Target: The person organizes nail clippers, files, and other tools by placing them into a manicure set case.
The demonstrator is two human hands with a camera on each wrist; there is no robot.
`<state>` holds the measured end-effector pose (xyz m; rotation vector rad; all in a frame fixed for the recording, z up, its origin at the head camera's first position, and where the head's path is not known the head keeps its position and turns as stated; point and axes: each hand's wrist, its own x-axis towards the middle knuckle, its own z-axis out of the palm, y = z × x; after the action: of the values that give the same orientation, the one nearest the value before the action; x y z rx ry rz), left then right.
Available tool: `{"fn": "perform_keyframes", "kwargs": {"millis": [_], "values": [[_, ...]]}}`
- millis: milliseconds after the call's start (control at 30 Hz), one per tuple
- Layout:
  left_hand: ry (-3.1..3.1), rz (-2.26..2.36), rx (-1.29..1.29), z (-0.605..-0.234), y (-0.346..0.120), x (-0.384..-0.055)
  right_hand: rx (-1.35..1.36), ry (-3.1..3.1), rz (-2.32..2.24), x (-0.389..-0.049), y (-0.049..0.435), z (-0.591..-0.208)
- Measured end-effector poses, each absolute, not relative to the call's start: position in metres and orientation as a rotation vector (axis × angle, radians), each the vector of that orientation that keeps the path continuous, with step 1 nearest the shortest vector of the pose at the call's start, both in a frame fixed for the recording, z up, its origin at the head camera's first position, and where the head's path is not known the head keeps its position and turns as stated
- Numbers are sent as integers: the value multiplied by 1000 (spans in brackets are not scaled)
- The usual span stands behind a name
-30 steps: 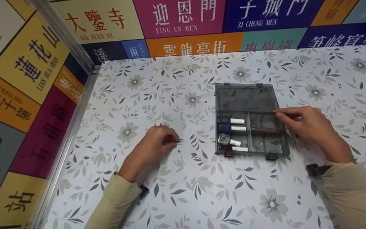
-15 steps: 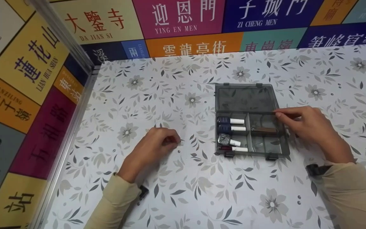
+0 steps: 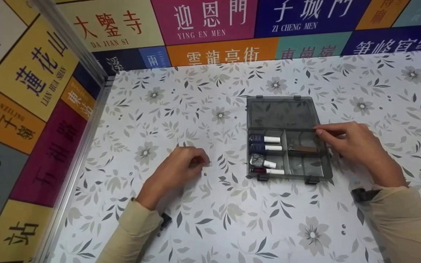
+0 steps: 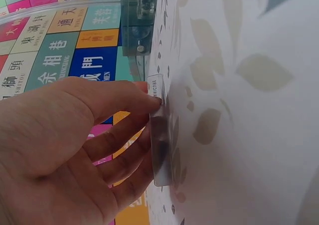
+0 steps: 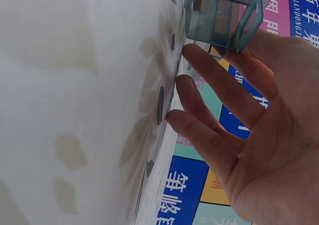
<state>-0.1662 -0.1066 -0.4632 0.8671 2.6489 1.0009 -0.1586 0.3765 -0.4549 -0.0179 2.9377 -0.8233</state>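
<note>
In the head view my left hand (image 3: 181, 166) is low over the patterned table, left of the box. The left wrist view shows its thumb and fingers pinching a small, flat, clear plastic piece (image 4: 160, 160) with printed lettering, held close to the tabletop. Farther right, a smoky, see-through compartment box (image 3: 287, 178) lies with its lid folded back. My right hand (image 3: 356, 144) grips the box's right rim near the hinge between thumb and forefinger; its other fingers are spread near the tabletop. Several nail polish bottles (image 3: 265, 147) with white caps and a brown object (image 3: 304, 149) lie inside.
A floral cloth (image 3: 210, 219) covers the tabletop. Colourful lettered panels (image 3: 217, 22) rise along the back and left sides. The box lid (image 3: 281, 112) lies behind its compartments.
My left hand has barely shifted, and the clear piece in it has turned, showing more flatly half a second ago and narrower now. The right hand and the box stay in place.
</note>
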Motion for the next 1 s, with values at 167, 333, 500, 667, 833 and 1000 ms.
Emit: {"fn": "perform_keyframes", "kwargs": {"millis": [167,333,500,667,833,1000], "values": [[2647,1022,893,-463,-102,-166,-20,2938,-832,-158,376,-455],[2684,1011,906,-461,-96,-166,-24,2938,-835,-158,376,-455],[2694,1014,954,-458,-90,-169,-13,2928,-830,-158,376,-455],[2700,1019,993,-456,-83,-170,-19,2927,-833,-158,377,-455],[2726,1013,1054,-455,-76,-170,-26,2934,-837,-158,377,-455],[2715,1054,1128,-454,-68,-170,-36,2940,-842,-158,377,-456]]}}
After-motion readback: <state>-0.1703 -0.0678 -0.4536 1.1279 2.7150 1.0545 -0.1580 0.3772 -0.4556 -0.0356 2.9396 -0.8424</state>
